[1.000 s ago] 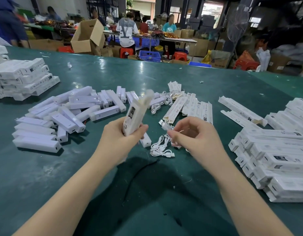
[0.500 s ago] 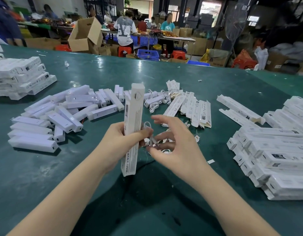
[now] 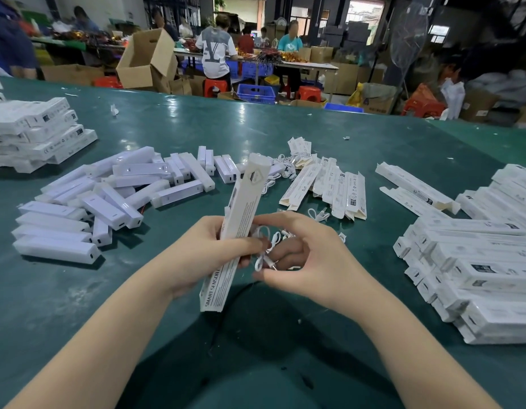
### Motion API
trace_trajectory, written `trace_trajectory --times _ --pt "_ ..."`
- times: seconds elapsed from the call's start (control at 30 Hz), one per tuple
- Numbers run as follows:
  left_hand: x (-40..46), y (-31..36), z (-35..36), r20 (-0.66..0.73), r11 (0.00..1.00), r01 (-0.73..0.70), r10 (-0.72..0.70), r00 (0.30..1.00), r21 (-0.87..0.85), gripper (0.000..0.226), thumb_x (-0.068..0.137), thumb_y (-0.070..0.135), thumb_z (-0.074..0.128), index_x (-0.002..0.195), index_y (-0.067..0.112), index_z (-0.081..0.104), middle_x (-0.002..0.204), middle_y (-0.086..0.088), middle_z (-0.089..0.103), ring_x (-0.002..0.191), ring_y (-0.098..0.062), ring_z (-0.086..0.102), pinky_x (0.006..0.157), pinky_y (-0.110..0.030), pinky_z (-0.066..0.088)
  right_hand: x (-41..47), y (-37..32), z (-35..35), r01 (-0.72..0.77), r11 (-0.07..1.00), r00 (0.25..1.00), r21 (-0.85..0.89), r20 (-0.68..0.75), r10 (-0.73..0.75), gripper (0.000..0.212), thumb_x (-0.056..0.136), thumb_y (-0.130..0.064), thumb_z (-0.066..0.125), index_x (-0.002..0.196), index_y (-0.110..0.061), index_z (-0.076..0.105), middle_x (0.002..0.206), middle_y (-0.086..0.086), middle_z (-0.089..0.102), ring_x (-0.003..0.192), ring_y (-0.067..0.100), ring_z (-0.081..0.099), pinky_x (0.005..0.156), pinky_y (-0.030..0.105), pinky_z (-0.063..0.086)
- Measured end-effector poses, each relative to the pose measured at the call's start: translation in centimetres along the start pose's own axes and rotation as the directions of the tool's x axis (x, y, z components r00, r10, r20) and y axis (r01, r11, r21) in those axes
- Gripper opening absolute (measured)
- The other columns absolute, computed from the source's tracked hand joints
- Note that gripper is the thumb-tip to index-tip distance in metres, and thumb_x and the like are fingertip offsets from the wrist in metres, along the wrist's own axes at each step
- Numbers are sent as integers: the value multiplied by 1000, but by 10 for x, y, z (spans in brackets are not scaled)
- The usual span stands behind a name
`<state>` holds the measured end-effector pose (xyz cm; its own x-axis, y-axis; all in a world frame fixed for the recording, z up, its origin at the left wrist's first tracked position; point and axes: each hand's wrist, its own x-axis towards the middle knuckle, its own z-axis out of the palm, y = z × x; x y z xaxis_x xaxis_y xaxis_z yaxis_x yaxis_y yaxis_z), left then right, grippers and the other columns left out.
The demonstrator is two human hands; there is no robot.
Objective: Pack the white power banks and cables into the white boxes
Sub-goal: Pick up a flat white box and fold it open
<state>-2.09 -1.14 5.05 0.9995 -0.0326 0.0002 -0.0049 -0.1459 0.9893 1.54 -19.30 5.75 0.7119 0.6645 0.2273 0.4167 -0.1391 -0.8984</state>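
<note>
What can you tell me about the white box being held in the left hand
The white box is a long, slim carton that looks like printed cardboard, with dark lettering along its side and a small dark graphic near its top end. It stands tilted, top leaning away to the right, above the green table. The left hand grips its middle. The right hand holds a coiled white cable right beside it. Whether its ends are open cannot be told.

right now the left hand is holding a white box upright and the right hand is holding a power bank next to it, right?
Not quite. The head view shows the left hand gripping the white box roughly upright, but the right hand holds a coiled white cable next to it, not a power bank. The loose power banks lie on the green table to the left.
</note>
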Motion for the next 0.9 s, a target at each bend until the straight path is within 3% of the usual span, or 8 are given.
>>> trace_trajectory --times 0.07,0.17,0.3,0.37,0.53,0.7,0.8,0.9 --pt "0 0 1 -5 1000 7 -7 1000 3 30 69 28 74 85 3 70 73 -8 60 60 -12 53 60 -20 45 -1 0 -2 -2 1000 1000 -15 12 2 62 70 -6 86 112 -43 60 74 -23 65 64 4 65 68 18 53" --pt "0 0 3 -26 1000 11 -11 1000 4 21 67 27 74 80 10 72 69 -6 61 58 -11 54 57 -18 44 0 -1 -1 28 994 999 -103 -19 -30 63 68 -11 88 111 -45 58 77 -25 61 64 7 64 71 22 55" --pt "0 -1 4 -42 1000 4 -4 999 2 14 71 22 73 80 10 72 71 -6 63 57 -11 54 56 -16 44 0 -1 5 94 980 994 -177 -39 -102 61 72 -5 81 121 -35 58 110 -15 59 69 12 66 73 25 57" --pt "0 0 3 -28 999 -3 2 1000 -48 4 77 15 73 80 14 72 74 -1 66 59 -11 56 59 -17 46 0 0 6 117 984 990 -134 -68 -127 58 75 -2 79 123 -30 61 115 -8 59 70 13 67 72 22 57" --pt "-2 0 0 43 984 39 -32 999 -171 18 69 30 78 82 18 76 78 -6 64 69 -12 56 64 -22 47 -1 -2 5 67 991 991 115 -123 -52 41 81 -4 75 113 -28 69 97 -5 70 73 16 72 73 27 58" --pt "-3 3 -2 117 957 51 -18 993 -286 21 69 39 77 76 19 74 73 -2 61 65 -10 56 60 -18 48 1 -6 1 74 951 987 300 -158 -27 28 77 -10 72 102 -23 68 96 -14 70 72 19 72 75 36 61" --pt "-2 3 -3 86 955 40 -15 996 -294 21 67 37 79 76 18 75 72 -1 62 65 -9 58 59 -18 48 2 -5 2 78 944 983 322 -182 -19 27 78 -8 72 101 -21 67 95 -15 69 72 18 71 73 31 60" --pt "-2 3 -3 47 959 50 -38 998 -280 19 64 35 80 74 20 76 71 0 65 64 -8 61 60 -17 50 1 -5 4 63 974 981 219 -192 -20 38 80 -1 77 107 -26 70 101 -14 68 76 16 71 76 32 60"
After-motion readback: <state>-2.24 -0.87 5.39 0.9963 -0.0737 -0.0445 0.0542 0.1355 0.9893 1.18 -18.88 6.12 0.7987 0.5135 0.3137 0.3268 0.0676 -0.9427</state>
